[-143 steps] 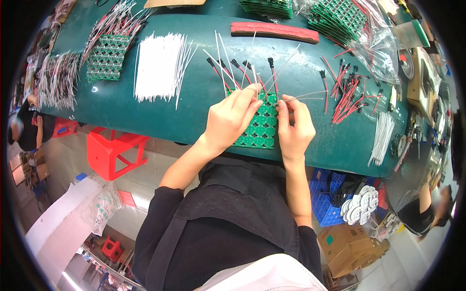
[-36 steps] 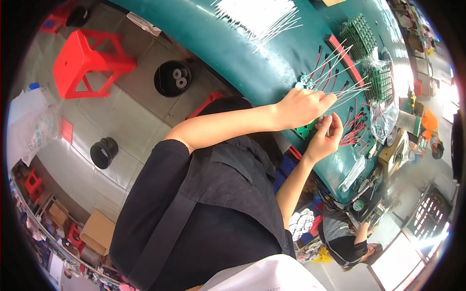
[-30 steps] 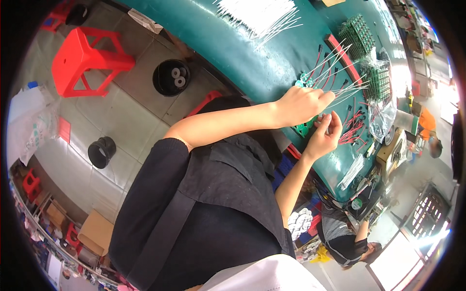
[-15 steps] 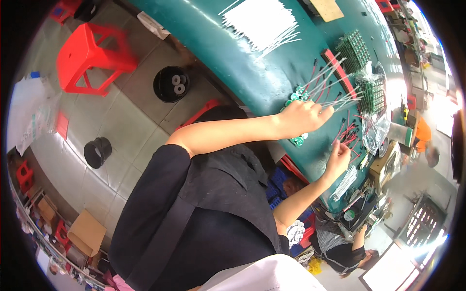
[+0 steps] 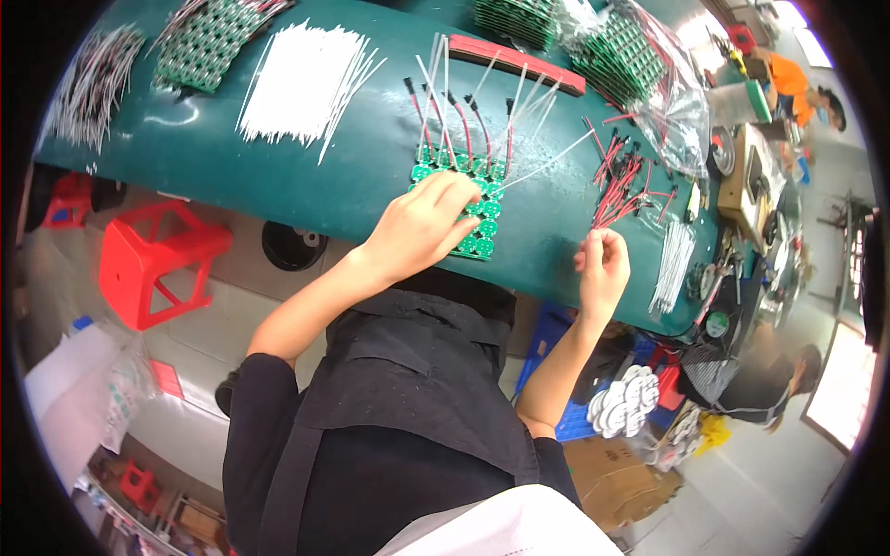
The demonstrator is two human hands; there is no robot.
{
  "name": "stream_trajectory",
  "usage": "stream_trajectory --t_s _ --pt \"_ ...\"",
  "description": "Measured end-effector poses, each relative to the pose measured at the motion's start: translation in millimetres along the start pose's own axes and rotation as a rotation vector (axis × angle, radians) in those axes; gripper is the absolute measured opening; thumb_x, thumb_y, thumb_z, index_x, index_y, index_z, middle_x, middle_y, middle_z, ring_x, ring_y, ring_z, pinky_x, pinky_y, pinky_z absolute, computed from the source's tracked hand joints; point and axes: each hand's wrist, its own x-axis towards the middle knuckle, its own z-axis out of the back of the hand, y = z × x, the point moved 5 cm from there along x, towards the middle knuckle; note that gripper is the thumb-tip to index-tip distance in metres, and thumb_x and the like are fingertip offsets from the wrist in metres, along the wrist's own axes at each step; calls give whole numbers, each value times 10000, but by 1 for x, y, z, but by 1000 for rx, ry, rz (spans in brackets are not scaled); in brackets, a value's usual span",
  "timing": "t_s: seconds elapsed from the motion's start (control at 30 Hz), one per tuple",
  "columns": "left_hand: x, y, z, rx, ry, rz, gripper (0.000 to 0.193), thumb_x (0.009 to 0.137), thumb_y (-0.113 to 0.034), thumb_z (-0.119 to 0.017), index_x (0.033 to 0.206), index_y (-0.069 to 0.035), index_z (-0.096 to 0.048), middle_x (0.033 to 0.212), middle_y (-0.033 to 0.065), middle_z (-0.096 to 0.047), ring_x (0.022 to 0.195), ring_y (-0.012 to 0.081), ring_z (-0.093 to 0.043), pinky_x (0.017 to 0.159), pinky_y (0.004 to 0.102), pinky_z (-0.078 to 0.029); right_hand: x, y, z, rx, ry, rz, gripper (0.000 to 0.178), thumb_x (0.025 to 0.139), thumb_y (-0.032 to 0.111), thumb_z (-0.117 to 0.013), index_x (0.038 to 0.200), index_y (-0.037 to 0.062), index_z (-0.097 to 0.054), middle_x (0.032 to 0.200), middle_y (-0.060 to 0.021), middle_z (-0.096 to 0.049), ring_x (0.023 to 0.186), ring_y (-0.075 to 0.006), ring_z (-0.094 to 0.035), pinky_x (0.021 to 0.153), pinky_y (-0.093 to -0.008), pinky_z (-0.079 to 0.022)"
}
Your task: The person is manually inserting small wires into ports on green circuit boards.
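Observation:
My left hand lies over a panel of small green circuit boards. Its fingers are curled down onto the panel, and what they grip is hidden beneath them. Red-and-black wires with black connectors stick out beyond the panel's far edge. Among them, thin white strands fan outward. To the right, my right hand is closed, its fingertips pinched at the near end of a pile of loose red wires with black connectors.
Farther left lie a heap of white strands, another board stack and bundled strands. A red bar and more board stacks are at the back. White strips lie at right. A red stool stands on the floor.
My view has turned, so the table now runs across the top and more of its left side shows. My right hand has come to the near end of the red wire pile. My left hand stays over the panel.

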Motion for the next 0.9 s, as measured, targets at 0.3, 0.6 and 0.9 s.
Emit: stream_trajectory --t_s 0.3,0.6,0.9 --pt "-4 -20 -17 -947 216 609 213 888 -88 -689 1072 13 -649 1014 64 -660 940 129 -649 820 274 -549 -66 22 -61 221 404 109 108 834 -37 -691 863 -4 -591 812 -47 -592 658 -75 -569 585 -201 -488" --pt "-1 -16 -23 -934 145 672 178 875 -25 -688 1031 16 -611 978 66 -642 926 148 -656 842 288 -545 -48 46 -66 -20 302 504 167 787 -39 -714 900 -8 -594 792 -86 -608 652 -161 -609 572 -294 -520" --pt "25 -2 -30 -244 -4 415 103 839 11 -691 929 14 -642 885 89 -656 785 157 -665 706 264 -547 10 27 -10 -623 -170 314 215 896 211 -672 983 27 -601 855 -109 -571 732 -276 -580 638 -395 -486"
